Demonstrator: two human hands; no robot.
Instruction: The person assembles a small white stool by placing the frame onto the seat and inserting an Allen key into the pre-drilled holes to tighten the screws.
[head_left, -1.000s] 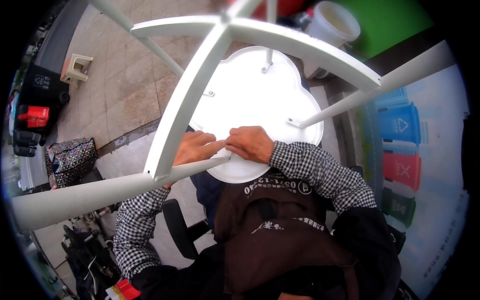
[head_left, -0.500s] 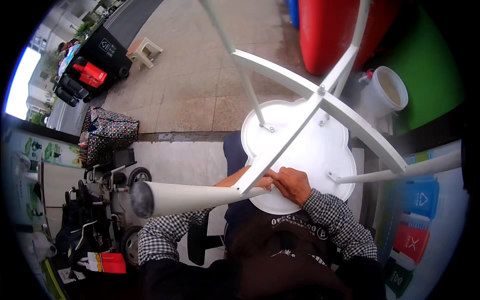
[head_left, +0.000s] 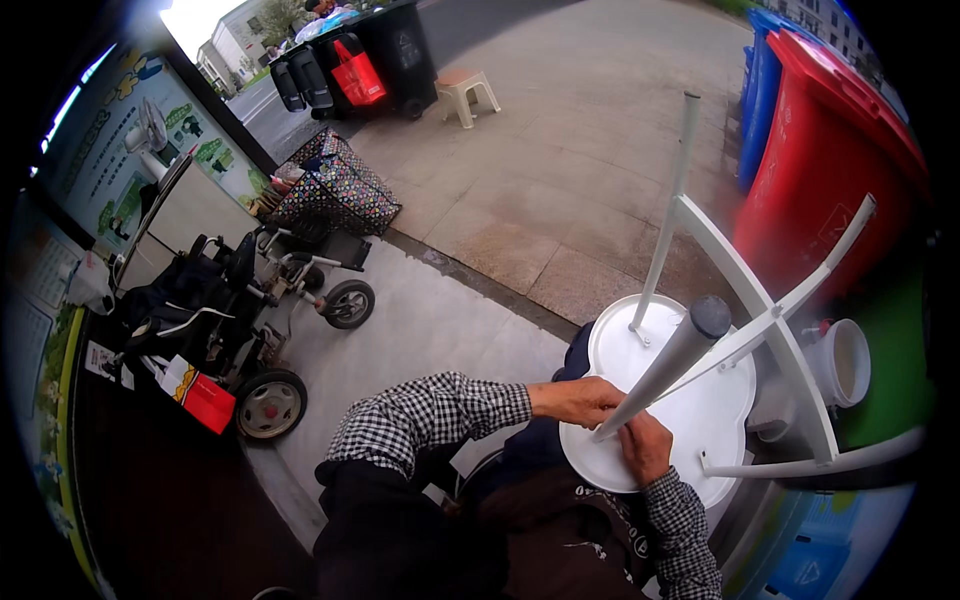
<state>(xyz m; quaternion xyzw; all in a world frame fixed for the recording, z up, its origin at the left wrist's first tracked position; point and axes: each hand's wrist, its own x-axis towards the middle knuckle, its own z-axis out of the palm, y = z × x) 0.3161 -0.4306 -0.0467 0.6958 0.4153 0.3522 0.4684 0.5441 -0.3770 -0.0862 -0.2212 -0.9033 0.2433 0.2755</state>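
Note:
An upside-down white stool (head_left: pixel 725 400) rests across my lap, its scalloped round top facing down and its legs pointing up. Curved white crossbars (head_left: pixel 750 280) join the legs above it. One leg (head_left: pixel 658 372), tipped with a dark grey foot cap (head_left: pixel 711 316), rises toward me. At the base of that leg, my left hand (head_left: pixel 585 402) is closed on its left side, fingertips partly behind the leg. My right hand (head_left: pixel 648 448) is curled against the same spot from the right. Whatever small part the fingers pinch there is hidden.
At left stands a wheeled mobility chair (head_left: pixel 245 300) with a red paper bag (head_left: pixel 203 398). Beyond are a patterned bag (head_left: pixel 345 190), a small plastic stool (head_left: pixel 467 97) and black bins (head_left: pixel 400 60). A red bin (head_left: pixel 840 150) and white bucket (head_left: pixel 848 365) stand at right.
The view has swung left, so the stool and both hands appear farther right and lower. The capped leg now points up instead of left. Both hands stay at its base.

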